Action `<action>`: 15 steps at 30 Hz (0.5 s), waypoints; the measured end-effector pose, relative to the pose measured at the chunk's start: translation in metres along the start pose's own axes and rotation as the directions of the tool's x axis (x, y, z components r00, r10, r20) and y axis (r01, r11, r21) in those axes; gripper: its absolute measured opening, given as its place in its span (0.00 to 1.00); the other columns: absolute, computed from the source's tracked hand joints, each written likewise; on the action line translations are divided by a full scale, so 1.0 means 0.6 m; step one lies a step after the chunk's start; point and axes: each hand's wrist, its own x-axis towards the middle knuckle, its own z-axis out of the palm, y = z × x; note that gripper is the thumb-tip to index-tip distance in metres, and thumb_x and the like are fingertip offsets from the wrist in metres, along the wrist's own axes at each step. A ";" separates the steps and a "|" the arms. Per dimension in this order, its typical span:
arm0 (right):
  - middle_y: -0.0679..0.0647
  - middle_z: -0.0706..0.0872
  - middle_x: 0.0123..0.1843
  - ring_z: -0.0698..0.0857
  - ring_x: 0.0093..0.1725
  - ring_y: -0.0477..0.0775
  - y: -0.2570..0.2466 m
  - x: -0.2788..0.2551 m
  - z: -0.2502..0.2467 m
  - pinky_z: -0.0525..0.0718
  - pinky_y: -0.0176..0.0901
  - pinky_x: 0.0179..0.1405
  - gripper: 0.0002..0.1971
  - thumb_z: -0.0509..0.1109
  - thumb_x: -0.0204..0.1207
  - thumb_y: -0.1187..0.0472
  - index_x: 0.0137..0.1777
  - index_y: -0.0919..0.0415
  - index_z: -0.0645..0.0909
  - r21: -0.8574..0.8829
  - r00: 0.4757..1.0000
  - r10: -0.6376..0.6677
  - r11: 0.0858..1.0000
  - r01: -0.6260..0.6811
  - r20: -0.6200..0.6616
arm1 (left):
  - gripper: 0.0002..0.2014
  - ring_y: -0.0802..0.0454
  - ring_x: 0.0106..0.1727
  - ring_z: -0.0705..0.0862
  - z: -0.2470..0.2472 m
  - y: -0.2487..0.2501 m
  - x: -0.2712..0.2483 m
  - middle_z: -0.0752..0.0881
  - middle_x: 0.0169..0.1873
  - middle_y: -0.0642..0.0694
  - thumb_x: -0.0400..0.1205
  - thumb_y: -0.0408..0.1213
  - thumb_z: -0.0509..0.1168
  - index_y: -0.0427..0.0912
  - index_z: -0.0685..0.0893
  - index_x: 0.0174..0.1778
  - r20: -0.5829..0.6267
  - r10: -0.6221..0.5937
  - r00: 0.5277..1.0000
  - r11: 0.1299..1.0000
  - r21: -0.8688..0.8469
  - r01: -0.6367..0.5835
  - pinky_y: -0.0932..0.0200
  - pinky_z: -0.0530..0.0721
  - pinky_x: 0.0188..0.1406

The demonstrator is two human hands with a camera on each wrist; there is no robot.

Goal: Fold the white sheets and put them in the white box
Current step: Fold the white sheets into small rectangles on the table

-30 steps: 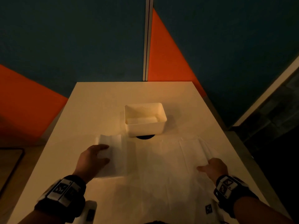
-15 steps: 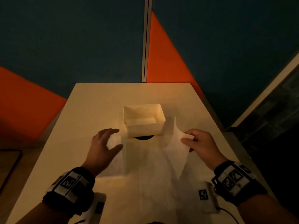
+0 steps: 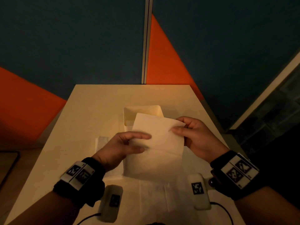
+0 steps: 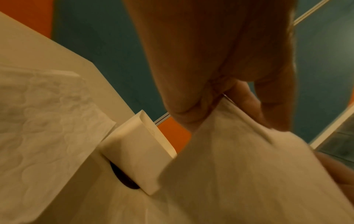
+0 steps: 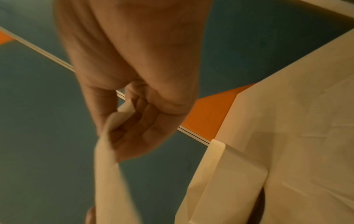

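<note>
Both hands hold one white sheet point(image 3: 155, 143) up in the air, just in front of the white box point(image 3: 142, 111). My left hand point(image 3: 146, 142) pinches its left edge between thumb and fingers; the left wrist view shows that pinch point(image 4: 224, 103) on the sheet point(image 4: 249, 166). My right hand point(image 3: 176, 125) pinches the top right corner, and the right wrist view shows the sheet point(image 5: 107, 166) curling round its fingers point(image 5: 134, 128). The raised sheet hides much of the box. A folded embossed sheet point(image 3: 102, 142) lies flat to the left.
Another white sheet point(image 3: 154, 195) lies spread on the table point(image 3: 97, 98) near the front edge. A dark round hole point(image 4: 124, 178) sits in the tabletop against the box point(image 4: 138, 151). Blue and orange wall panels point(image 3: 162, 62) stand behind the table's far edge.
My right hand lifted the sheet off the table's right side and carried it to the middle. My left hand left the folded sheet and took hold of the raised sheet's left edge.
</note>
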 end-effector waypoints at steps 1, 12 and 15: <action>0.53 0.90 0.40 0.89 0.41 0.49 0.004 0.001 -0.002 0.88 0.41 0.35 0.08 0.66 0.75 0.72 0.48 0.62 0.83 0.014 1.000 0.009 1.000 -0.009 -0.026 | 0.19 0.56 0.56 0.87 0.004 0.001 0.001 0.90 0.54 0.51 0.58 0.38 0.82 0.47 0.92 0.45 -0.034 0.004 0.999 1.000 -0.005 -0.005 0.64 0.85 0.49; 0.55 0.91 0.48 0.90 0.47 0.51 0.069 -0.022 0.005 0.89 0.50 0.47 0.14 0.67 0.74 0.73 0.56 0.58 0.84 0.048 0.986 0.159 0.986 -0.157 -0.041 | 0.21 0.51 0.57 0.85 0.025 0.002 0.004 0.89 0.54 0.53 0.69 0.27 0.74 0.57 0.90 0.50 -0.217 0.106 0.970 0.992 0.096 -0.086 0.55 0.85 0.57; 0.57 0.91 0.48 0.90 0.47 0.53 0.073 -0.022 0.000 0.89 0.46 0.44 0.14 0.66 0.74 0.75 0.54 0.60 0.85 0.086 0.985 0.163 0.984 -0.158 -0.061 | 0.37 0.45 0.53 0.88 0.024 0.008 -0.001 0.89 0.52 0.42 0.71 0.24 0.71 0.70 0.74 0.65 -0.190 0.100 0.977 0.995 0.019 -0.099 0.48 0.88 0.52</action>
